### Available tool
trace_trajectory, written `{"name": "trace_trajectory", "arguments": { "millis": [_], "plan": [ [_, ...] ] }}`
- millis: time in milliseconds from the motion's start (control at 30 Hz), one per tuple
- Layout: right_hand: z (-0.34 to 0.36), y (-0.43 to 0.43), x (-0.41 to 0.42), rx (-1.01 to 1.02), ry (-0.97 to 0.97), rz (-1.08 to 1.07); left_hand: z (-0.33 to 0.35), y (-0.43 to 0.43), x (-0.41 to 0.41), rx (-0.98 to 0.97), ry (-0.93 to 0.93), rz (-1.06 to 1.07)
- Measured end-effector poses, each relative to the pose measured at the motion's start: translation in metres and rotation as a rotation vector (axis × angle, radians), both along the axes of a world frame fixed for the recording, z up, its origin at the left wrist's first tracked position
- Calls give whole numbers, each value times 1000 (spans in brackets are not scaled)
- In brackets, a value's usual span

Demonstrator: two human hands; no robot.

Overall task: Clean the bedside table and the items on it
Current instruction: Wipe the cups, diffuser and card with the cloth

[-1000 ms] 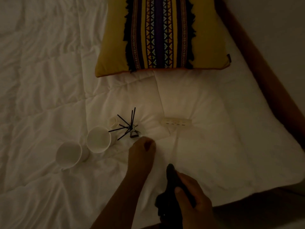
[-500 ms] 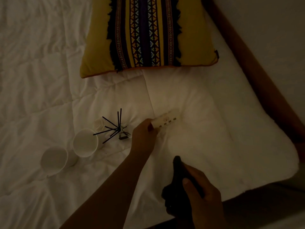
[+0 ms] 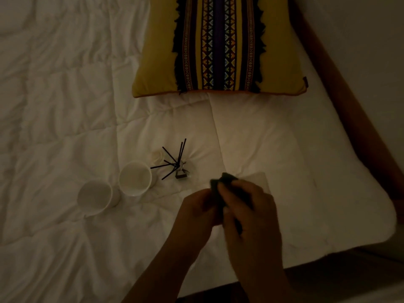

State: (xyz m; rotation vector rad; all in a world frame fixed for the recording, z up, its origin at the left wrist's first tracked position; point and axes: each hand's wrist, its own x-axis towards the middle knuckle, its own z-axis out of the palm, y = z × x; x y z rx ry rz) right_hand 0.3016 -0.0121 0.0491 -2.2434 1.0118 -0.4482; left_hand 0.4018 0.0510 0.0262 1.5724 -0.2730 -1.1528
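In the dim light, my left hand [image 3: 197, 207] and my right hand [image 3: 248, 207] meet over the white duvet [image 3: 65, 106] near the bed's front edge. My left hand holds a white remote [image 3: 261, 182], mostly hidden; only its pale right end shows. A dark cloth [image 3: 225, 179] is gripped in my right hand and pressed onto the remote. To the left, lying on the duvet, are a small reed diffuser [image 3: 180, 171] with black sticks and two white cups [image 3: 135, 178] [image 3: 95, 196].
A yellow cushion [image 3: 218, 47] with a patterned stripe lies at the head of the bed. A small pale object [image 3: 157, 157] sits behind the diffuser. The wooden bed frame [image 3: 349, 106] runs down the right side, and a light wall stands beyond it.
My left hand reached to the remote, took it off the duvet and brought it toward me. My right hand came up with the cloth and now covers the remote.
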Motion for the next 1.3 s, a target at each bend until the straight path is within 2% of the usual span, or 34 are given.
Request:
{"name": "trace_trajectory", "arguments": {
  "millis": [133, 267, 433, 533, 700, 867, 1033, 1167, 1300],
  "plan": [
    [7, 21, 13, -101, -27, 66, 22, 17, 7, -75, -76, 32],
    [10, 3, 19, -173, -9, -58, 34, 20, 17, -101, -40, 53],
    [8, -9, 24, -160, -26, -205, 37, 29, 28, -50, -43, 107],
    [11, 3, 32, -149, -31, -195, 39, 33, 37, -69, -37, 127],
    [22, 41, 46, -106, -17, -111, 34, 39, 43, -97, -3, 46],
    [18, 68, 45, 53, -110, -80, 30, 50, 37, -125, 9, 38],
    [15, 51, 37, -143, -12, -94, 29, 48, 28, -142, 18, 60],
    [9, 30, 32, -139, -28, -203, 30, 48, 22, -105, 23, 129],
    [2, 8, 27, -112, -24, -208, 28, 51, 20, -63, 21, 175]
  ]
}}
